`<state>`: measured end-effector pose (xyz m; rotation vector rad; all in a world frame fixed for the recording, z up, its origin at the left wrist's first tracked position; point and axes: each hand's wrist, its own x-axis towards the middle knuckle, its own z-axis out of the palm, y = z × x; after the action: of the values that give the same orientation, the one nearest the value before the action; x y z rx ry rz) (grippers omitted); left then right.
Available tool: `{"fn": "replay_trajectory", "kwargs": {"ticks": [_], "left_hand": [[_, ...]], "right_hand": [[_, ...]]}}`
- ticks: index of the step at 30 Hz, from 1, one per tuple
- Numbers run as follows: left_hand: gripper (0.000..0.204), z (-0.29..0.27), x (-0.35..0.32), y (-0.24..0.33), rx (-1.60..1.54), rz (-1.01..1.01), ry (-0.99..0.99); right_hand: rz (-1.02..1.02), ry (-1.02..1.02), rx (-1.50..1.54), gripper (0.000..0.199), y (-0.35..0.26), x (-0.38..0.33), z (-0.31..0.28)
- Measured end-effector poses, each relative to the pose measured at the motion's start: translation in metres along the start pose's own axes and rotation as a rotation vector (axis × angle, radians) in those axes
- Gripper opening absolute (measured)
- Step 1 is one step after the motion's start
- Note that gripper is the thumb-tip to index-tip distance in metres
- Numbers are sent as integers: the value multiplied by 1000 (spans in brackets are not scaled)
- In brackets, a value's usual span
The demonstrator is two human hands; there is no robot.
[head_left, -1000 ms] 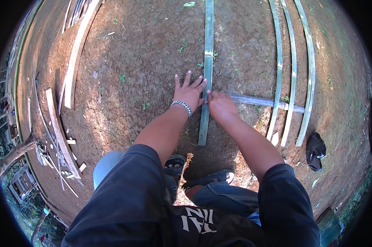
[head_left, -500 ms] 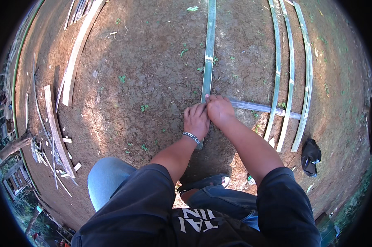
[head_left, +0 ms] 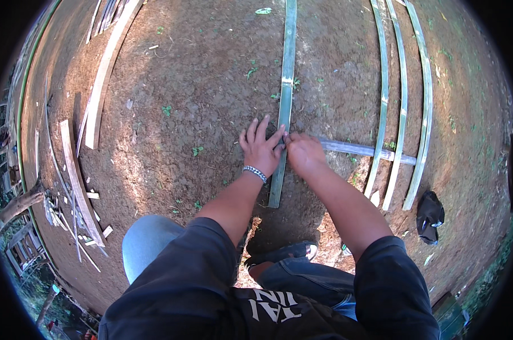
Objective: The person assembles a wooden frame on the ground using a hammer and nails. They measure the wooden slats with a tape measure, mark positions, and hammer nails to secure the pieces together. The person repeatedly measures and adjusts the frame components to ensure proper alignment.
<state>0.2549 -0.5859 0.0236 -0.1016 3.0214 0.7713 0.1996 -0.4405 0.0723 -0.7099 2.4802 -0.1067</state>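
A green strip [head_left: 286,101] lies on the ground [head_left: 205,79]; over its left edge is the left hand [head_left: 260,149], fingers spread, and at its right the right hand [head_left: 305,153], curled, its hold impossible to tell.

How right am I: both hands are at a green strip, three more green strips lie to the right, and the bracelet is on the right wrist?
One slip: the head view shows the bracelet on the left wrist. The left hand and right hand are at a green strip, and three more green strips lie to the right.
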Motion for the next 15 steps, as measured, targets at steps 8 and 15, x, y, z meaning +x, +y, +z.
{"fn": "replay_trajectory", "kwargs": {"ticks": [8,15], "left_hand": [[75,-25,39,-24,140,349,-344],[80,-27,42,-20,160,286,-395]], "right_hand": [[22,76,101,51,14,-10,3],[60,186,328,50,26,-8,19]]}}
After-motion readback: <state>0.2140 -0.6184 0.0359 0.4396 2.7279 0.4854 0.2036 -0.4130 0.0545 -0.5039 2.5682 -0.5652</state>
